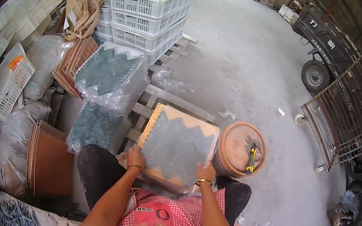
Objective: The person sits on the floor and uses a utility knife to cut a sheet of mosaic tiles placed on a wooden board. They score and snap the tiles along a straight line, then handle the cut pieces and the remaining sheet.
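Head view showed your left hand [136,158] and right hand [205,171] each closed over the near edge of a grey zigzag mosaic sheet [176,147], lying on a square board [160,115] on your lap. Just right stood a round orange tub [237,146] with a yellow knife [251,158] on it. Left lay bagged mosaic sheets [107,72]; beyond, stacked white crates [150,9].

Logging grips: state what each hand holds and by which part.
Both hands hold the grey zigzag mosaic sheet by its near edge: left hand at the near-left corner, right hand at the near-right corner.
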A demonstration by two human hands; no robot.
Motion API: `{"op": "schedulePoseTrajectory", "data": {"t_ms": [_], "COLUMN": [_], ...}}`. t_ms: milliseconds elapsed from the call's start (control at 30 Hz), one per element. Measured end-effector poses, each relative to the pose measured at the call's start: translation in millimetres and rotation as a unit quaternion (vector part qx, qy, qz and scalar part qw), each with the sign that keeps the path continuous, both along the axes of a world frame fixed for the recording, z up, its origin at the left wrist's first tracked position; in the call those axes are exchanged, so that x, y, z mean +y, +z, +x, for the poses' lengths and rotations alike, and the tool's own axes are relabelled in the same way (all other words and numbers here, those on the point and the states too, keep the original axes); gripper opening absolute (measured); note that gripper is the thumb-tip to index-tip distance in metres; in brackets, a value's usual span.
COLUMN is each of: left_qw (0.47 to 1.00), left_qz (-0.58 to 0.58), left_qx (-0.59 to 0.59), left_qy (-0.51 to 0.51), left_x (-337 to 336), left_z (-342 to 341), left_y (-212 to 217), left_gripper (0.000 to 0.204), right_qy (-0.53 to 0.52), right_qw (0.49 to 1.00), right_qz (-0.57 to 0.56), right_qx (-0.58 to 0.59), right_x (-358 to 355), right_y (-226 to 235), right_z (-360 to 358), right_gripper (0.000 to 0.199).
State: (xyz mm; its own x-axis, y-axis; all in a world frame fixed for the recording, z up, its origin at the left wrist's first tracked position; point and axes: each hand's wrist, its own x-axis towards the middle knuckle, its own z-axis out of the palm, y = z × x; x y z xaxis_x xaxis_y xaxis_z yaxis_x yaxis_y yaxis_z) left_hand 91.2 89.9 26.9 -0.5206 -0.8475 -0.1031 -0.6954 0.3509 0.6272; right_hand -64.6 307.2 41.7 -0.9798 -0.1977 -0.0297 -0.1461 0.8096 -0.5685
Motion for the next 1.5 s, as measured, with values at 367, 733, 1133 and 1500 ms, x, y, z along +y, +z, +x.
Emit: {"op": "schedulePoseTrajectory", "data": {"t_ms": [367,733,1133,1500], "left_qw": [0.999,1.0,0.971,0.923], "left_qz": [0.021,-0.016,0.218,0.353], "left_qx": [-0.025,0.006,0.098,0.149], "left_qy": [-0.002,-0.02,0.029,0.0], "left_x": [-16,-25,-80,-300], "left_z": [9,10,-40,128], "left_y": [1,2,-5,15], "left_gripper": [0.039,0.02,0.016,0.019], "right_qy": [-0.005,-0.013,-0.027,-0.023], "right_qw": [0.999,0.977,0.898,0.96], "right_qz": [-0.002,-0.162,-0.336,-0.217], "right_qx": [-0.033,-0.135,-0.285,-0.176], "right_x": [-5,5,-17,-18], "right_y": [4,2,0,-11], "right_z": [-17,-29,-7,2], "right_gripper": [0.044,0.021,0.043,0.034]}}
